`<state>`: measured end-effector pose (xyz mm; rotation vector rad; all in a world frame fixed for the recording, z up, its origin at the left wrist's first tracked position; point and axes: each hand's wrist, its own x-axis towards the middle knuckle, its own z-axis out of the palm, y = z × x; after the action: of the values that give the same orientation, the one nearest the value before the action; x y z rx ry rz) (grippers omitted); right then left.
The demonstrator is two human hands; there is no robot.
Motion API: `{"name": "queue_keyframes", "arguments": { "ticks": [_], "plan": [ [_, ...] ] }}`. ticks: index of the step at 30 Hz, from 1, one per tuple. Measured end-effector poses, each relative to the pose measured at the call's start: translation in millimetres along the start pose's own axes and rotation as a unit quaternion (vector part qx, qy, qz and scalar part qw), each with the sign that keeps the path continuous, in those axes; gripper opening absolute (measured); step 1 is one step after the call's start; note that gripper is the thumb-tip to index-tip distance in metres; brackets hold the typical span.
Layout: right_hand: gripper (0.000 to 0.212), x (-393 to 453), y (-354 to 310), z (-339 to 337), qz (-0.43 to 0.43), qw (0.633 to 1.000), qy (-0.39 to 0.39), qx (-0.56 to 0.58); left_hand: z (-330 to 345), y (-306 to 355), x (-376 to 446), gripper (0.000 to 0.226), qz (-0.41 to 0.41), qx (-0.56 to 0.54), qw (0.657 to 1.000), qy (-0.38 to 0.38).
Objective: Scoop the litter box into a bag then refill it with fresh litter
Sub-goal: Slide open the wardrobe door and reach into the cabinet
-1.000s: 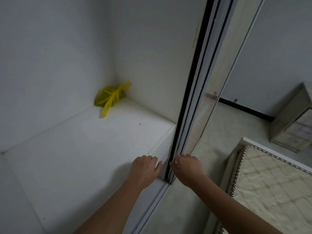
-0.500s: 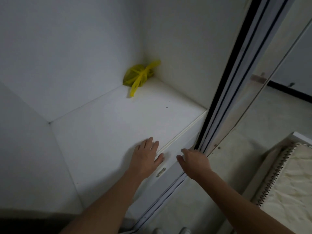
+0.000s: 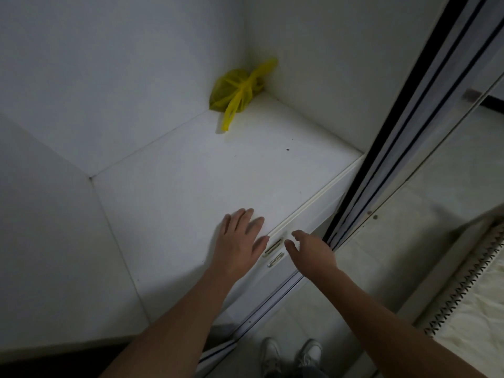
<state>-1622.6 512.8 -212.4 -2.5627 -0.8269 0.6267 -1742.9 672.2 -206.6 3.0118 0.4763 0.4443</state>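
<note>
A white shelf [image 3: 191, 170] sits inside a wardrobe recess, walled at the back and both sides. A knotted yellow bag [image 3: 237, 90] lies in its far right corner, 1 loose handle trailing forward. The left hand [image 3: 240, 244] lies flat near the front edge. A few dark specks dot the surface.
</note>
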Motion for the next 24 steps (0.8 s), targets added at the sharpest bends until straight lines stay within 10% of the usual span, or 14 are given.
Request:
{"name": "queue_keyframes", "arguments": {
  "ticks": [6,12,15,24],
  "plan": [
    [0.046,12,3,35,0.118,0.969,-0.028,0.215,8,-4,-1,0.043,0.01,0.013,0.999,0.032],
    [0.025,20,-5,55,0.301,0.712,-0.078,0.63,9,-5,-1,0.044,0.009,0.018,0.999,0.034],
    [0.025,24,-9,60,0.331,0.64,-0.077,0.689,10,-4,0,0.044,0.01,0.018,0.999,0.039],
    [0.024,24,-7,63,0.348,0.615,-0.075,0.704,9,-6,-1,0.045,0.007,0.023,0.999,0.025]
  ]
}}
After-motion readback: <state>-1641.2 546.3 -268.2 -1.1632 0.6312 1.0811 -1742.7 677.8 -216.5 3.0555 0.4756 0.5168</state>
